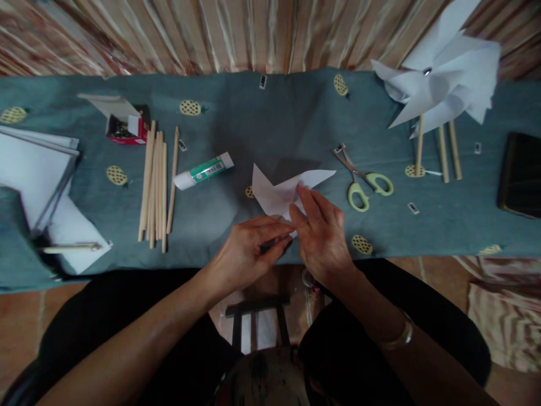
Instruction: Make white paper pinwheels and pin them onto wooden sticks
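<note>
Near the front edge of the cloth-covered table, both hands hold a white paper pinwheel piece (279,194) with pointed corners spread out. My left hand (253,245) pinches its near edge, thumb below and fingers on top. My right hand (319,231) is closed on the paper's right part, its fingertips pressing near the middle. The fingers hide the near side of the paper. Right of it lie scissors with green handles (359,183), blades partly apart. To the left, a glue stick (204,171) with a green label lies on its side.
Several wooden sticks (154,192) lie left of the glue stick, by an open small red box (127,127). White paper sheets (34,158) and a pen (71,248) are far left. Finished paper pinwheels (443,79) on sticks lie back right, near a dark device (519,175).
</note>
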{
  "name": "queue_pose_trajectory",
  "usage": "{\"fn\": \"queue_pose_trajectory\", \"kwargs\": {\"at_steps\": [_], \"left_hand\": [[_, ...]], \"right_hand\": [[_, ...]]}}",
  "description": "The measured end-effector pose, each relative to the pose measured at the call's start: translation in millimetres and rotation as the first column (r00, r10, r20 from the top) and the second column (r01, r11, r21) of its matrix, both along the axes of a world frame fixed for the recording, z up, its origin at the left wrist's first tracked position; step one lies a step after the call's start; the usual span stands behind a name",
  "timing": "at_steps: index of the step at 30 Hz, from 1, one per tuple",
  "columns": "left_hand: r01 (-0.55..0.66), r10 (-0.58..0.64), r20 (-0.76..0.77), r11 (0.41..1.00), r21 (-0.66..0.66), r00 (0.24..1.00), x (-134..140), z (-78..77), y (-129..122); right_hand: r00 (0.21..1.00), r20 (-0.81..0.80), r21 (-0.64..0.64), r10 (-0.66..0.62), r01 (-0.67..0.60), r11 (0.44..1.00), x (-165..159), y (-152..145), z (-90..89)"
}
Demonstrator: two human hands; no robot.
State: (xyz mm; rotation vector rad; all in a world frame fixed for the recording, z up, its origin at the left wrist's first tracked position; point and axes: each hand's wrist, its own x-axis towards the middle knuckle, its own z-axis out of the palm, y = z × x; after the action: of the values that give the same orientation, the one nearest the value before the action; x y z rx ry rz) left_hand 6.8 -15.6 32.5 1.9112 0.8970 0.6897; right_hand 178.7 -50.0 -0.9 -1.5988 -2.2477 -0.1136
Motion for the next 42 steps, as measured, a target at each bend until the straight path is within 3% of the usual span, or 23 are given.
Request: {"fn": "queue_pose_trajectory", "kwargs": {"at_steps": [7,11,23,27,30,33,36,38,42], "left_hand": [[-0.262,0.253,-0.087,0.957,-0.121,0.964,-19.9,3.2,16.8],[-0.343,0.329,-0.116,0.928,-0.144,0.937,-29.4,-0.9,23.8],[-0.306,0.298,-0.125,0.951,-0.05,0.946,-36.0,-9.5,24.4],[-0.344,0.333,-0.091,0.926,-0.159,0.939,-38.1,-12.2,24.6],[-0.332,0.389,0.045,0.837,-0.435,0.92,-32.7,-13.7,19.5],[-0.238,0.537,0.21,0.646,-0.725,0.817,-23.5,-11.2,10.3],[-0.119,0.649,0.269,0.488,-0.865,0.712,-15.7,-4.7,2.2],[-0.048,0.652,0.291,0.45,-0.892,0.7,-11.8,-0.3,-0.2],[-0.002,0.623,0.294,0.428,-0.904,0.725,-2.9,5.1,2.5]], "right_hand": [[0.998,-0.058,-0.088,0.022,-0.027,0.996,3.6,0.8,4.8],[0.997,-0.056,-0.086,0.051,-0.056,0.995,5.3,1.2,8.0],[0.996,-0.032,-0.096,0.085,-0.087,0.992,6.6,3.2,15.1],[0.995,-0.068,-0.115,0.068,-0.076,0.991,6.0,5.2,14.6],[0.994,-0.097,-0.1,0.051,-0.06,0.993,6.2,8.0,12.1],[0.994,-0.101,-0.083,0.042,-0.051,0.995,6.8,10.7,10.4],[0.993,-0.111,-0.079,0.032,-0.041,0.996,7.7,12.4,10.2],[0.99,-0.139,-0.084,0.016,-0.028,0.996,8.3,13.2,10.6],[0.977,-0.211,-0.112,-0.02,-0.004,0.994,8.6,13.7,12.8]]}}
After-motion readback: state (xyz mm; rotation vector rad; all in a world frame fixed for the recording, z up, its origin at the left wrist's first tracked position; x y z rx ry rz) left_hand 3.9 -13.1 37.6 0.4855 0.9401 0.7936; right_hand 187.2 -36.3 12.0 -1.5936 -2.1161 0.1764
